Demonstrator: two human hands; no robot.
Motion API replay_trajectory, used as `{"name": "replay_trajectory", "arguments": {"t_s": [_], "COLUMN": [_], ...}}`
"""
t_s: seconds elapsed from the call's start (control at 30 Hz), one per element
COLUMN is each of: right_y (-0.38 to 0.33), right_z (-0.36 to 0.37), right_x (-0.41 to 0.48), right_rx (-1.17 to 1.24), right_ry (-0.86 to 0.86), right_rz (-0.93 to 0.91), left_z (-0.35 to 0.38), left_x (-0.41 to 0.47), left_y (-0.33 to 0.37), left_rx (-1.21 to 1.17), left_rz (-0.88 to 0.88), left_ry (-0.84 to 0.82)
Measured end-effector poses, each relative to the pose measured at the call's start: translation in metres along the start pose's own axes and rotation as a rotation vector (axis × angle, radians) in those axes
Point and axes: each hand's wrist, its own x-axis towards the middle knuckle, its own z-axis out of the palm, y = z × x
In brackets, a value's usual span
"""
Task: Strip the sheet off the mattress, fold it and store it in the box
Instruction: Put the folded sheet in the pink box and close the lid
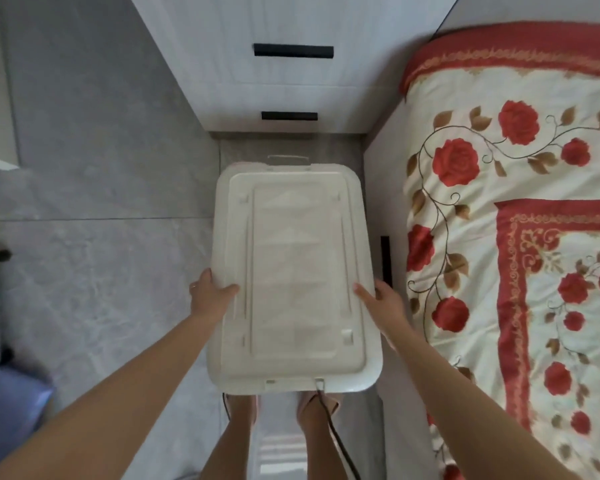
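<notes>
**Two hands held the white box beside the bed**

The white box [370,358] was in the middle of the view. Its lid [293,258] was on top and shut. The lid was a bit see-through, but I could not tell what was inside.

The left hand [210,292] gripped the box's long edge at 9 o'clock, with its thumb on top of the lid. The right hand [383,297] gripped the other long edge at 3 o'clock, also with its thumb on top. The hands were well apart, with the box between them.

The sheet [499,168] was at 3 o'clock. It was cream with red roses and a red border, and it lay spread over the bed [383,202].

The box sat in a narrow gap. Its right edge was just beside the white side of the bed. At 12 o'clock stood white drawers [291,81] with black handles, near the far end of the box. At 9 o'clock there was wide grey floor [101,202]. At 6 o'clock the person's feet [243,410] showed just under the near edge of the box, and a dark cord [329,427] hung down there. A blue thing [11,400] lay on the floor at 8 o'clock, well apart from the box.
</notes>
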Motion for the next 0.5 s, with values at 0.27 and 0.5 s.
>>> {"name": "replay_trajectory", "arguments": {"t_s": [0.27, 0.5], "right_y": [0.044, 0.053], "right_z": [0.038, 0.05], "right_x": [0.044, 0.046], "right_rx": [-0.009, -0.106], "right_ry": [0.009, -0.033], "right_rz": [0.116, 0.098], "left_z": [0.043, 0.034], "left_x": [0.028, 0.027], "left_y": [-0.02, -0.037], "left_rx": [0.068, 0.188], "left_rz": [0.022, 0.045], "left_ry": [0.153, 0.195]}}
